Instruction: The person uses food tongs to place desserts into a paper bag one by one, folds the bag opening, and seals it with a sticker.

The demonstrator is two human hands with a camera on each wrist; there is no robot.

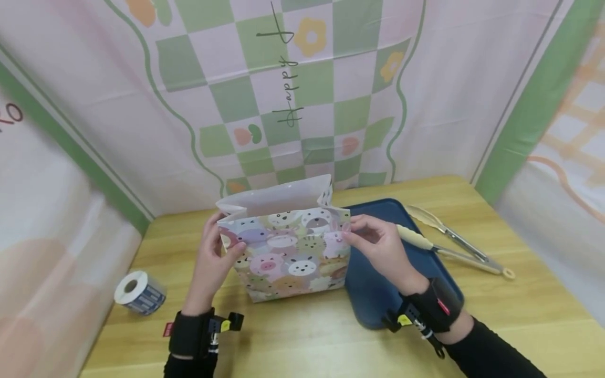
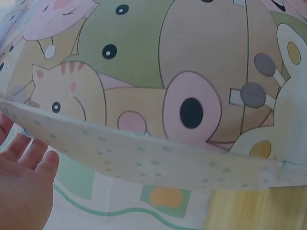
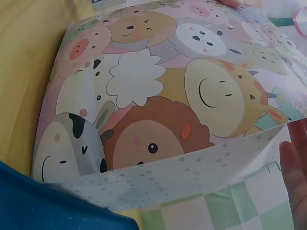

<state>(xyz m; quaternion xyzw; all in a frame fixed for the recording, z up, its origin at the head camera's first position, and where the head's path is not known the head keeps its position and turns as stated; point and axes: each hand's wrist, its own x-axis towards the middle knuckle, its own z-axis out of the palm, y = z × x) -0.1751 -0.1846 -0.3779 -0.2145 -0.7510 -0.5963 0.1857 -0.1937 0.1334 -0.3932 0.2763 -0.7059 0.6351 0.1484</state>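
A gift bag (image 1: 288, 257) printed with cartoon animals stands upright on the table, its mouth open at the top and its white inside partly showing. My left hand (image 1: 214, 262) grips the upper left edge, thumb on the printed front and fingers behind the side. At the upper right edge, my right hand (image 1: 380, 247) pinches the bag between thumb and fingers. The left wrist view shows the bag's printed face (image 2: 139, 72) and pale side, with the left hand (image 2: 29, 182) at its edge. In the right wrist view, part of the right hand (image 3: 296, 167) touches the bag (image 3: 158, 115).
A dark blue tray (image 1: 373, 286) lies right of the bag, under the right forearm. Tongs (image 1: 460, 257) with cream tips lie partly over its right edge. A roll of labels (image 1: 141, 294) stands at the left of the wooden table (image 1: 302, 341). A patterned cloth (image 1: 316, 94) hangs behind.
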